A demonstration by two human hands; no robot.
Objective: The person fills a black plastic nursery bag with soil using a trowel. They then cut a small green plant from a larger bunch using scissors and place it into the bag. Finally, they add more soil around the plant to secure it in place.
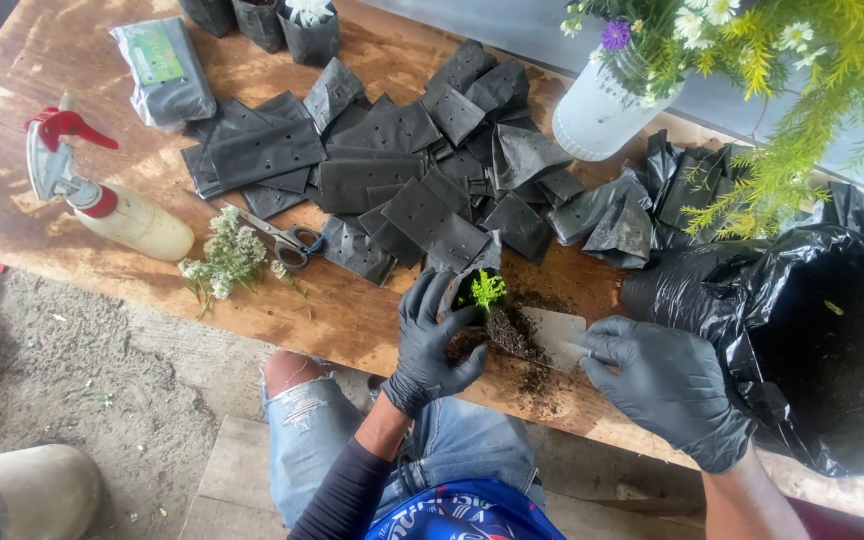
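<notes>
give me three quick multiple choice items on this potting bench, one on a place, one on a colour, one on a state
1. Where do the scissors lie?
A. inside the big soil bag
B. on the table between the white flower sprig and the flat black bags
C. on the ground

2. What colour is the spray bottle trigger?
A. red
B. blue
C. green

3. What is the left hand doing?
A. resting flat on the table
B. gripping the spray bottle
C. wrapped round a small black bag with a green seedling in it

Answers:
1 B, they sit right of the white flower sprig beside the flat black bags.
2 A, the trigger on top is red.
3 C, its fingers curl round the small black bag while the right hand holds a pale scoop of soil against it.
</notes>
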